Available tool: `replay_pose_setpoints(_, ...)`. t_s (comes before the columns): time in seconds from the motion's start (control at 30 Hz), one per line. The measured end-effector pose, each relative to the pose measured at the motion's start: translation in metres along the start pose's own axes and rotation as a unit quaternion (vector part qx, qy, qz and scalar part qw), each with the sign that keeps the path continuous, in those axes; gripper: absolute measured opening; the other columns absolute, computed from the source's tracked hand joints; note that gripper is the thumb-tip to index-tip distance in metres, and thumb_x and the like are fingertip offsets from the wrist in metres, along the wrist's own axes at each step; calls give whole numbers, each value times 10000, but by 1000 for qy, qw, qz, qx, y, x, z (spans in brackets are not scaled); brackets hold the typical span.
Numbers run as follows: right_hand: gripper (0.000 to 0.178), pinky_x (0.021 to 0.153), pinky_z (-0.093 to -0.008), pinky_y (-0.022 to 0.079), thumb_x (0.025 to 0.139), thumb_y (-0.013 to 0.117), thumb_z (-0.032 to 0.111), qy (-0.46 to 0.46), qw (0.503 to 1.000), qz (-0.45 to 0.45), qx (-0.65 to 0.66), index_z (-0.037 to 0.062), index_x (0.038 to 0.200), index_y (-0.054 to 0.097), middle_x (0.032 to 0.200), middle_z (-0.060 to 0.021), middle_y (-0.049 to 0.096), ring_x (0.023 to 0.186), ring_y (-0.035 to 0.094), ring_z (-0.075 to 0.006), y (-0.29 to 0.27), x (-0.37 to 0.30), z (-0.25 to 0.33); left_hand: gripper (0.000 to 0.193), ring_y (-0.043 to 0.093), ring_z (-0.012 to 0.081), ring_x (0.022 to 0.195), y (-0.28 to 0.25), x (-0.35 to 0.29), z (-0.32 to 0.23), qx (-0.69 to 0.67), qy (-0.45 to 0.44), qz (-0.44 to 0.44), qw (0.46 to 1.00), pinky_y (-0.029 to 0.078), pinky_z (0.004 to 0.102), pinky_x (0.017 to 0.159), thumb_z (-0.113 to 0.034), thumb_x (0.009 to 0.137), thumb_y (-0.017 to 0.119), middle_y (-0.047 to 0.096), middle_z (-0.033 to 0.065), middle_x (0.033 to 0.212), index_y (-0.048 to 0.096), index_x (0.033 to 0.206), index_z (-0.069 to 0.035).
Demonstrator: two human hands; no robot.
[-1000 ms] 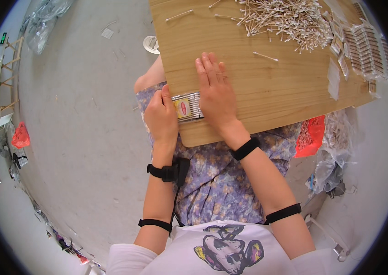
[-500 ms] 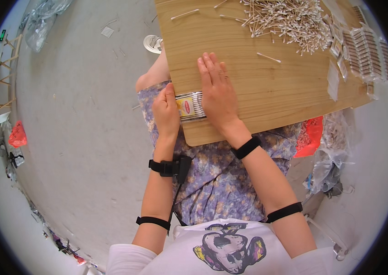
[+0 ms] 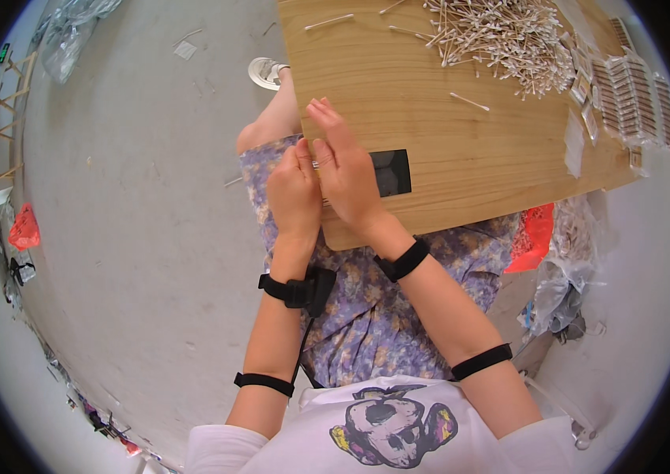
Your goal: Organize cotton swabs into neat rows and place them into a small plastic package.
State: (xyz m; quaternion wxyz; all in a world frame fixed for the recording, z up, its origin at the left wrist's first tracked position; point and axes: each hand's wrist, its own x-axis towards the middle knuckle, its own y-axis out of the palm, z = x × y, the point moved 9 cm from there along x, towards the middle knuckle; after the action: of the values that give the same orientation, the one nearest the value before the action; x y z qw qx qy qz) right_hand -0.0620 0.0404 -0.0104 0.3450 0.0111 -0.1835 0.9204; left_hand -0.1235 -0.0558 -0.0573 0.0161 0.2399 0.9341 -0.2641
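My left hand point(image 3: 294, 193) is closed at the table's near left corner, around a small clear pack of cotton swabs. Between the hands only a sliver of the pack shows; the rest is hidden. Against it and close beside the left hand is my right hand point(image 3: 348, 175), its fingers stretched out and its thumb raised. A dark, glossy rectangle point(image 3: 394, 172) lies on the wooden table point(image 3: 445, 166), partly behind the right hand. Farther off, a heap of loose cotton swabs point(image 3: 501, 39) covers the table's far part, and one single swab point(image 3: 469, 101) lies nearer.
Rows of filled swab packs point(image 3: 627, 99) stand at the table's far right, with a clear plastic sleeve point(image 3: 574, 142) beside them. A red bag point(image 3: 533, 237) and clear plastic bags point(image 3: 576, 253) are right of my lap. The table's left edge runs past my knee.
My right hand has moved left from the table top to the left hand, now covering the swab pack. The dark rectangle has come into view.
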Motion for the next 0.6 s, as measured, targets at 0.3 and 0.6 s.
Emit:
replay_pose_setpoints(0.3,557,1204,-361,290,1100,389,385,155,920,-106,345,-43,1452,439,1497,-169,474,1432,401,-237,-32,-24,-31,551,529,207,632,-21,1,29,-68,-70,-9,995,434,366,637,-396,1089,420,553,138,641,583,784,33)
replay_pose_setpoints(0.6,385,1091,-385,419,928,517,1,7,988,-44,-147,35,1308,571,1374,-175,569,1324,504,-324,-124,2,-4,349,585,189,904,-45,-5,-11,23,9,-48,999,460,342,821,-291,1081,448,643,90,955,611,1019,12)
